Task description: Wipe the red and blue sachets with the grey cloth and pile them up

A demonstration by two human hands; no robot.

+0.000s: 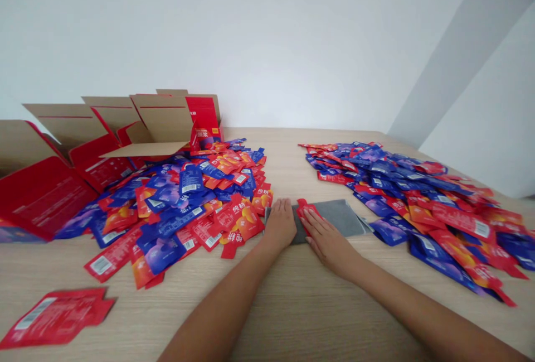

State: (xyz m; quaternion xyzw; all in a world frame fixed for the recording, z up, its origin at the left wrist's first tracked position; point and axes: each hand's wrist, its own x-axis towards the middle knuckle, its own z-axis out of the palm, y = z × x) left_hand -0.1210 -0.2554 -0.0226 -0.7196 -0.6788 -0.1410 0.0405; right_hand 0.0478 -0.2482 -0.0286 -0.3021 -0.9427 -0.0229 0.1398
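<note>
A grey cloth lies flat on the table in front of me. My left hand rests on its left end, fingers laid close together and pointing away; their undersides are hidden. My right hand lies flat with fingers stretched out over a red pouch on the cloth, covering much of it. The pouch's narrow spout end shows beyond the fingertips. To the left of my left hand, close by, is a large heap of red and blue pouches.
Another long heap of red and blue pouches covers the right side of the table. Several opened red cardboard boxes stand at the back left, flaps up. One red pouch lies alone at the front left. A white wall rises behind.
</note>
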